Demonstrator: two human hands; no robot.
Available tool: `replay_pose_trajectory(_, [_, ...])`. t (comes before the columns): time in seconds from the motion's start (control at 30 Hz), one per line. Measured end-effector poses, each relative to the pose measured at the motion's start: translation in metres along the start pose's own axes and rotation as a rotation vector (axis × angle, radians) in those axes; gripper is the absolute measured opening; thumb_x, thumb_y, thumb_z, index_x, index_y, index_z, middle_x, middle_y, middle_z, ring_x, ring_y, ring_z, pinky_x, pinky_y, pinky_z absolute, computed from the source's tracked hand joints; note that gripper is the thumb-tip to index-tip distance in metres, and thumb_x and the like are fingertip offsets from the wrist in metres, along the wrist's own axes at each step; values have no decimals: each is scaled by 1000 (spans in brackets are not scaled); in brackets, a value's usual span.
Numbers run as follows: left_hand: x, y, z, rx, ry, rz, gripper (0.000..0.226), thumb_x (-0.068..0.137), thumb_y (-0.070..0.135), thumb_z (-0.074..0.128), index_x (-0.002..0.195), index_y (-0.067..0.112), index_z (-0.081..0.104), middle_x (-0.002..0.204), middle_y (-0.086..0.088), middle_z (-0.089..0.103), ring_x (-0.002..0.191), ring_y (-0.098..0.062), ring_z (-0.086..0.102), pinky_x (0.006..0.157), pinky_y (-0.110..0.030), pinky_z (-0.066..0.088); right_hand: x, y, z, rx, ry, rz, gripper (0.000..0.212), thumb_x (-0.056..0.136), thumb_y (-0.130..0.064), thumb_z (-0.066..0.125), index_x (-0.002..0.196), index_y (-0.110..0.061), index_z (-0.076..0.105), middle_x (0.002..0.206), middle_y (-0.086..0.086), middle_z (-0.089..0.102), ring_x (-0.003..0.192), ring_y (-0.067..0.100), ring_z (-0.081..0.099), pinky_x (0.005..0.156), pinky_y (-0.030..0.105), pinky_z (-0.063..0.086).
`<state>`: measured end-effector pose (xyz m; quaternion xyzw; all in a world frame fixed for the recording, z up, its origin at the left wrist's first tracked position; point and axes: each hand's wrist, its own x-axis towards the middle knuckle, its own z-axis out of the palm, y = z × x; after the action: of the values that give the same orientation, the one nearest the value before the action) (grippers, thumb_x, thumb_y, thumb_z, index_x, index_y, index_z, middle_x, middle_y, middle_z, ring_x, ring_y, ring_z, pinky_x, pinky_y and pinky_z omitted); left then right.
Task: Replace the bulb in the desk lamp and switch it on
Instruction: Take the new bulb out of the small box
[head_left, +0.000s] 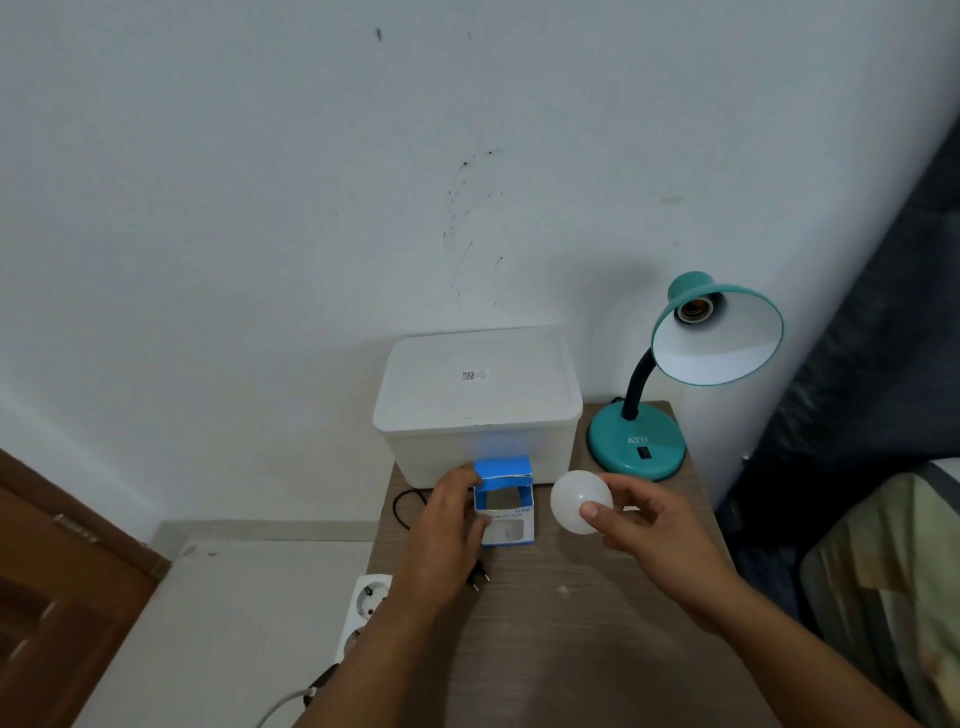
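Wall (260, 208): pale, scuffed with dark marks, behind everything.
Table (597, 623): wood-grain top carrying all items below.
Storage box (478, 410): 1 white lidded tub at the table's back, just left of the lamp.
Desk lamp (636, 441): 1 teal unit, round base at the back right corner, black gooseneck, shade (727, 332) tipped toward the viewer.
Socket (693, 309): visible inside the shade, no bulb fitted.
Left hand (447, 525): fingers closed around the side of the carton, steadying it on the table.
Right hand (649, 519): thumb and fingers pinched on the bulb, holding it above the table, in front of the lamp base.
Bulb carton (505, 501): 1 blue and white box, top flap open, looks empty.
Bulb (579, 501): 1 frosted white globe, out of the carton, well below the shade.
Power strip (366, 603): white, off the table's left edge.
Plug (480, 574): black, 2 pins, lying loose on the table, not in the strip.
Switch (644, 452): small black rocker on the base.
Progress: socket bare, new bulb apparently unpacked. Left, by my reading: screw bulb in, plug in, press switch.
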<state>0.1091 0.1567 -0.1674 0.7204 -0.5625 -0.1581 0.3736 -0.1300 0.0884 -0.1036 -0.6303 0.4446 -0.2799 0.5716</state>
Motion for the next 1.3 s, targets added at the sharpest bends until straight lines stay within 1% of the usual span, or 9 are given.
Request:
replay_pose_trajectory(0.07, [-2, -1, 2, 8, 2, 15, 44, 95, 14, 63, 129, 37, 45, 135, 12, 55, 115, -4, 59, 92, -22, 56, -2, 0, -1, -8, -3, -8, 42, 61, -64, 71, 101, -55, 65, 110, -18, 67, 103, 9, 64, 92, 43, 55])
replay_pose_trajectory(0.2, [-9, -6, 8, 74, -1, -10, 36, 100, 12, 55, 133, 23, 49, 140, 2, 54, 118, -6, 55, 85, -4, 43, -8, -1, -1, -6, 1, -5, 39, 63, -57, 71, 102, -50, 65, 104, -21, 69, 97, 6, 66, 89, 38, 57])
replay_pose_trajectory(0.23, [-10, -7, 9, 95, -4, 6, 35, 100, 11, 55, 133, 22, 50, 142, 1, 53, 120, -8, 54, 87, -4, 42, -10, -1, -1, -8, 1, -1, 39, 63, -56, 71, 102, -50, 65, 103, -21, 69, 95, 5, 66, 88, 37, 57])
replay_pose_trajectory(0.33, [-13, -10, 11, 147, -6, 77, 40, 99, 11, 56, 138, 21, 53, 152, 0, 43, 131, -16, 50, 98, -18, 44, -13, -2, -1, -13, 0, 8, 44, 62, -58, 70, 104, -47, 64, 105, -18, 69, 96, 5, 66, 88, 34, 57])
replay_pose_trajectory(0.57, [-22, -14, 15, 208, -75, 135, 58, 101, 18, 51, 152, 39, 33, 164, 0, 17, 143, -15, 36, 101, -27, 53, -15, 0, -2, -15, 9, 9, 39, 63, -58, 70, 101, -51, 65, 111, -15, 66, 101, 10, 65, 87, 34, 57])
replay_pose_trajectory(0.97, [-27, -16, 17, 250, -98, 83, 73, 93, 13, 55, 152, 46, 28, 165, -3, 16, 137, -24, 45, 97, -40, 53, -25, 8, -12, 29, 121, 32, 65, 60, -64, 71, 118, -37, 62, 119, -12, 65, 102, 11, 67, 95, 44, 54])
replay_pose_trajectory(1.13, [-29, -1, 14, 287, -98, 52, 72, 94, 18, 57, 153, 43, 24, 166, -1, 12, 139, -27, 42, 106, -42, 48, -37, 8, -20, 83, 172, 1, 41, 81, -37, 71, 121, -35, 60, 123, -7, 61, 98, 16, 69, 87, 35, 58])
replay_pose_trajectory(1.2, [-28, 15, 13, 318, -39, 90, 66, 95, 21, 60, 152, 37, 32, 165, 2, 19, 145, -22, 34, 111, -38, 45, -42, 8, -23, 135, 196, -11, 37, 86, -28, 68, 122, -33, 59, 124, -5, 60, 98, 17, 69, 81, 31, 59])
replay_pose_trajectory(1.3, [-20, 47, 13, 260, 36, 194, 59, 92, 20, 64, 146, 31, 46, 156, 4, 38, 141, -17, 38, 113, -36, 40, -46, 2, -30, 323, 247, -71, 38, 91, -12, 62, 122, -35, 60, 118, -3, 64, 101, 22, 70, 81, 36, 60])
